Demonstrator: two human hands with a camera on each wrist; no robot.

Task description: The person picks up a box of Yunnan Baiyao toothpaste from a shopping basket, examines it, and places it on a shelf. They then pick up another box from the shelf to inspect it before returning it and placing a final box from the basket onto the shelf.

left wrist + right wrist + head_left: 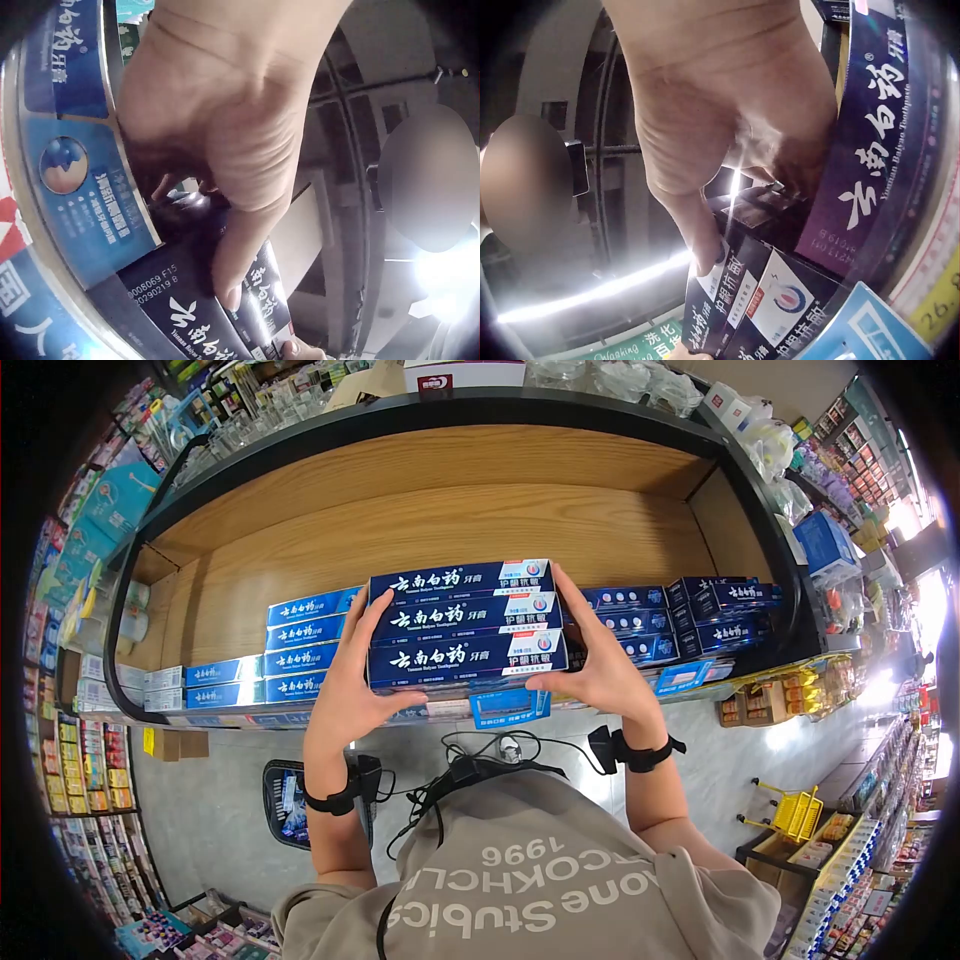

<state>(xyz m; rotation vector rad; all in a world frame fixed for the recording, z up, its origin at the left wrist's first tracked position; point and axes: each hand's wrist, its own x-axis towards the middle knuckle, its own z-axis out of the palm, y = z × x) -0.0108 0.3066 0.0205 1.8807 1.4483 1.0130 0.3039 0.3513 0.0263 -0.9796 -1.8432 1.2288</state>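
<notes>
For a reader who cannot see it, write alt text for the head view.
Two hands, left hand and right hand, grip the ends of a stack of three dark blue toothpaste boxes before a wooden shelf with more toothpaste boxes.

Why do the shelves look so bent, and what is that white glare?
Head view: a fisheye lens bows the shelf and darkens the corners; both hands hold the boxes sharply in focus. Left wrist view: the left hand is close, with bright glare at lower right. Right wrist view: a light streak flares beneath the right hand.
</notes>
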